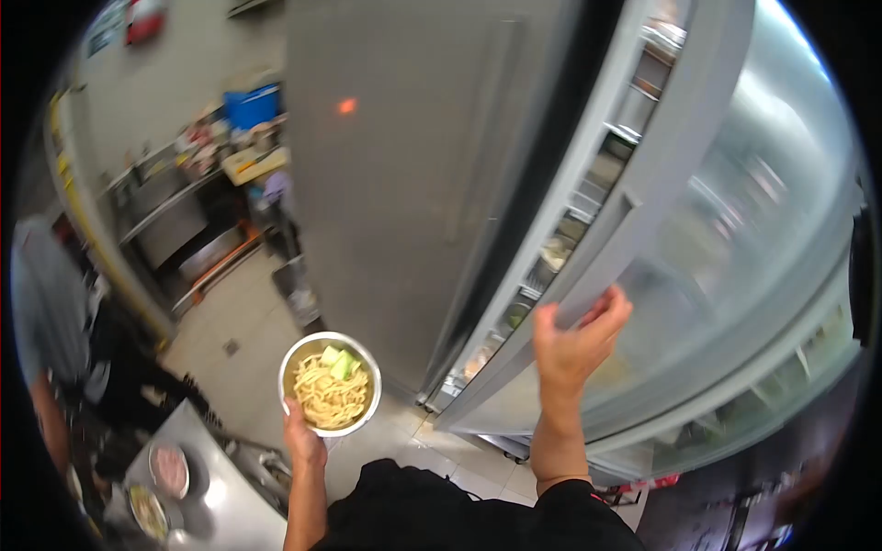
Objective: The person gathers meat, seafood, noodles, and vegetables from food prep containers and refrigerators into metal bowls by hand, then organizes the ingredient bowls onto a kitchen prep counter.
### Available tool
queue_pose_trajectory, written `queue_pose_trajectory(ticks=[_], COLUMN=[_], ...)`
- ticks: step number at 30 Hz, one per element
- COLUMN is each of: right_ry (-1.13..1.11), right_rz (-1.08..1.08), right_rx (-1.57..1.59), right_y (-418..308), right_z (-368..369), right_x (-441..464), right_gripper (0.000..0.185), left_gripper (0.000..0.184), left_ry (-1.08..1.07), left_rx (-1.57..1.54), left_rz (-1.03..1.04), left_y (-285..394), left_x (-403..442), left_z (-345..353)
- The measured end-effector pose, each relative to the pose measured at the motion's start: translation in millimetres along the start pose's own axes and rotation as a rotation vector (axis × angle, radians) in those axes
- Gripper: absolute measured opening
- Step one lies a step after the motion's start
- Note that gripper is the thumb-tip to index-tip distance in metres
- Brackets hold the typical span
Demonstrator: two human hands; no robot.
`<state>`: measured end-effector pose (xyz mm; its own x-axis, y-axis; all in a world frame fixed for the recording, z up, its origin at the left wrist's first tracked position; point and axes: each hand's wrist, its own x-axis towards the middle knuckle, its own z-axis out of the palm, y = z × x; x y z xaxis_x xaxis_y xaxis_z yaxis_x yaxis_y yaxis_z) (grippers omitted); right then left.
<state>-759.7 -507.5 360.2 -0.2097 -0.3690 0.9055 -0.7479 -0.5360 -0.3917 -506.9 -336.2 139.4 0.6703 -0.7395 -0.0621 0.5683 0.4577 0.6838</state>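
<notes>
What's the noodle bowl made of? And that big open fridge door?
The bowl looks like smooth metal: it shines silvery. The fridge door seems mostly glossy glass, maybe clear plastic: it gleams brightly and blurry shapes show in it.

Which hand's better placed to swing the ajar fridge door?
Right, probably: the right hand is at the edge of the fridge door, contact unclear; the left hand holds the bowl.

metal bowl (302, 353) shining smoothly along its rim, grey metal cabinet door (386, 202) looking satin-smooth, clear door panel (735, 275) gleaming like glossy glass, metal bench (230, 473) reflecting light, black cloth sleeve (562, 516) looking matt
</notes>
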Motion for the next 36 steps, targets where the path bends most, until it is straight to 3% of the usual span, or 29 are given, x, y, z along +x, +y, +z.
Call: queue_pose_trajectory(ticks=[3,6,9,12,15,19,22,26,27,28,29,30,31,33,34,35,36], right_ry=[0.098,0.019,0.090,0.084,0.313,0.334,0.309,0.178,0.225,0.048,-0.244,-0.429,-0.763,-1.369,-1.564,-1.702,-1.991], right_rz=[-0.124,-0.066,-0.245,-0.150,-0.497,-0.557,-0.513,-0.449,-0.553,-0.537,-0.335,-0.484,-0.390,-0.344,-0.517,-0.563,-0.532], right_rx=[-0.134,-0.283,-0.410,-0.253,-0.271,-0.280,-0.180,0.071,0.154,0.270,0.759,0.626,0.804,1.004,1.069,1.218,1.348], right_y=[20,56,87,81,114,138,123,77,53,25,21,27,8,-22,-30,-31,-33], right_z=[46,80,112,136,159,175,169,140,132,118,133,151,145,117,104,92,75], right_x=[5,20,30,36,27,28,24,-1,-19,-44,-77,-111,-156,-235,-272,-316,-359], right_gripper=[0.067,0.079,0.082,0.058,0.079,0.085,0.085,0.076,0.070,0.067,0.071,0.051,0.040,0.041,0.038,0.036,0.036], left_gripper=[0.045,0.041,0.044,0.049,0.048,0.046,0.046,0.045,0.044,0.044,0.044,0.044,0.041,0.039,0.038,0.037,0.036], left_ry=[0.206,0.388,0.543,0.671,0.796,1.015,1.231,1.388,1.404,1.404,1.413,1.425,1.468,1.578,1.625,1.689,1.749], left_rx=[0.013,0.107,0.154,0.084,0.162,0.186,0.095,0.126,0.140,0.114,0.118,0.120,0.119,0.048,0.008,-0.014,-0.033], left_rz=[0.043,0.151,0.237,0.371,0.455,0.587,0.552,0.641,0.657,0.676,0.651,0.624,0.628,0.694,0.729,0.715,0.699], left_y=[-4,-7,1,-2,-1,-18,-23,-47,-55,-65,-78,-92,-107,-132,-144,-155,-165], left_x=[-22,-46,-64,-75,-101,-129,-157,-198,-211,-223,-239,-256,-271,-301,-314,-329,-348], left_z=[-28,-40,-56,-51,-67,-98,-107,-120,-121,-122,-122,-121,-119,-102,-93,-80,-69])
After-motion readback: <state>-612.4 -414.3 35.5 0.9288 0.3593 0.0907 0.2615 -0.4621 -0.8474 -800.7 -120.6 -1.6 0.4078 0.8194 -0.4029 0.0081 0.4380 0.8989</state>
